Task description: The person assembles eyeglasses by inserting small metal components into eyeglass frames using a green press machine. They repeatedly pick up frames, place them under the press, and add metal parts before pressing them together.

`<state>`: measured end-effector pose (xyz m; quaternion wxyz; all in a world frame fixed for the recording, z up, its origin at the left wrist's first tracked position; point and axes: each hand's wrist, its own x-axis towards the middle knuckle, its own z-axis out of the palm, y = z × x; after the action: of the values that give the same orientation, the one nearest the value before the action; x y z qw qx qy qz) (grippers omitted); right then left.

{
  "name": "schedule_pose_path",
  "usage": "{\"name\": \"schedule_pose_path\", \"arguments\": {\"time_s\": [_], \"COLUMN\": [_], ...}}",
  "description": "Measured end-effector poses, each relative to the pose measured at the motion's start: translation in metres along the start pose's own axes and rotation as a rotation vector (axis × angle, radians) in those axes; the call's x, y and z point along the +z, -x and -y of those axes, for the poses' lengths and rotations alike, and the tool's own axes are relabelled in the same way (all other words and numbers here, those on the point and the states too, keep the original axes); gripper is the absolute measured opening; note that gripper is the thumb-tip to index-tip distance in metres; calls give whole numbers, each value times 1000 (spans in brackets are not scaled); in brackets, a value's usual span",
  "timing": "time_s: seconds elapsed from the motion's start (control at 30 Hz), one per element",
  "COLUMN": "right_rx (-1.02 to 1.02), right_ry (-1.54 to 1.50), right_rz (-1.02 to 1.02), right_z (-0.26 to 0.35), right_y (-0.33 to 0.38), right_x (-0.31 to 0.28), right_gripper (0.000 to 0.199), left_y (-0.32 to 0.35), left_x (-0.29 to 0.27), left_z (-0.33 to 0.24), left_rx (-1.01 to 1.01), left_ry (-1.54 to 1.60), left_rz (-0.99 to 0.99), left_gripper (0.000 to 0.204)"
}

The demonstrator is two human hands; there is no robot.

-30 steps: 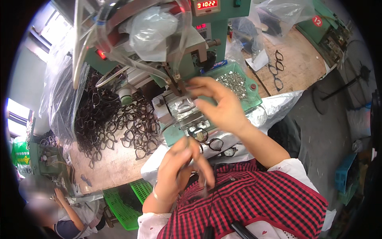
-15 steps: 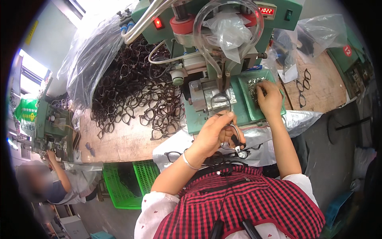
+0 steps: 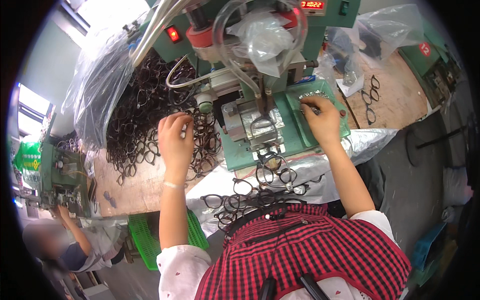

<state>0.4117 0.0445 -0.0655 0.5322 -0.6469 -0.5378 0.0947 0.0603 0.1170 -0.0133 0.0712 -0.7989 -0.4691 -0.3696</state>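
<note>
My left hand (image 3: 175,140) reaches over the big heap of dark eyeglass frames (image 3: 145,125) on the wooden bench, fingers curled onto frames at the heap's right edge. My right hand (image 3: 322,117) rests in the green tray (image 3: 342,131) of small silvery metal parts on the right of the green press machine (image 3: 250,75), fingertips pinching among the parts. The machine's metal fixture (image 3: 255,122) holds one dark frame. Several finished frames (image 3: 250,192) lie on the silvery sheet in my lap.
A green plastic basket (image 3: 145,235) stands under the bench. Another person (image 3: 65,240) works at a machine at the lower left. More frames (image 3: 370,97) and clear plastic bags (image 3: 385,30) lie on the wooden bench at the right.
My left hand has moved from the lap, where it held a frame, up and left to the heap of frames. My right hand stays in the parts tray.
</note>
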Motion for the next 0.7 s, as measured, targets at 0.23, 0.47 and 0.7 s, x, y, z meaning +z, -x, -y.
{"name": "schedule_pose_path", "arguments": {"time_s": [0.23, 0.47, 0.7], "right_rx": [21, 47, -256], "right_ry": [80, 225, -218], "right_rz": [-54, -143, 108], "right_z": [-18, -25, 73], "right_y": [21, 62, -2], "right_x": [-13, -89, -24], "right_gripper": [13, 13, 10], "left_y": [2, -8, 7], "left_x": [101, 33, 31], "left_z": [42, 61, 87], "left_rx": [-293, -418, -625], "left_ry": [-473, 227, 522], "left_rz": [230, -321, -207], "left_gripper": [19, 23, 30]}}
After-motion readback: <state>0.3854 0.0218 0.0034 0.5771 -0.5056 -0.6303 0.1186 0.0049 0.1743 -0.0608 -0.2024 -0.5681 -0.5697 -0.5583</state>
